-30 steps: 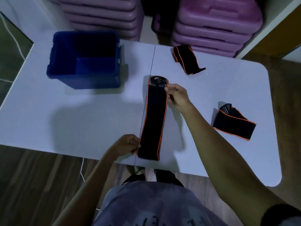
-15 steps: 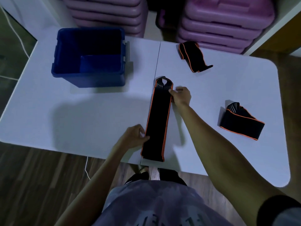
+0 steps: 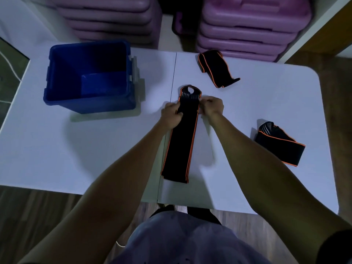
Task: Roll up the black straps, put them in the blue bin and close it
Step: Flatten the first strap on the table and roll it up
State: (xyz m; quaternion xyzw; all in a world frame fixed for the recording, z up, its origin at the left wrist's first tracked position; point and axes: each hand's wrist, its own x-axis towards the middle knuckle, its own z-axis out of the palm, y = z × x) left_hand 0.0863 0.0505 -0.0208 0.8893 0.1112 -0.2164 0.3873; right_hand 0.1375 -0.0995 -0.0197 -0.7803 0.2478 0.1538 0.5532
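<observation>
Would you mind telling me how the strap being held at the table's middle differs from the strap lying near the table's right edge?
The middle strap lies stretched out flat and straight; the right strap sits folded over in a loose bundle. The left hand and right hand grip the middle strap near its far end; nothing touches the right strap. Both are black with orange edging and rest on the white table.
</observation>
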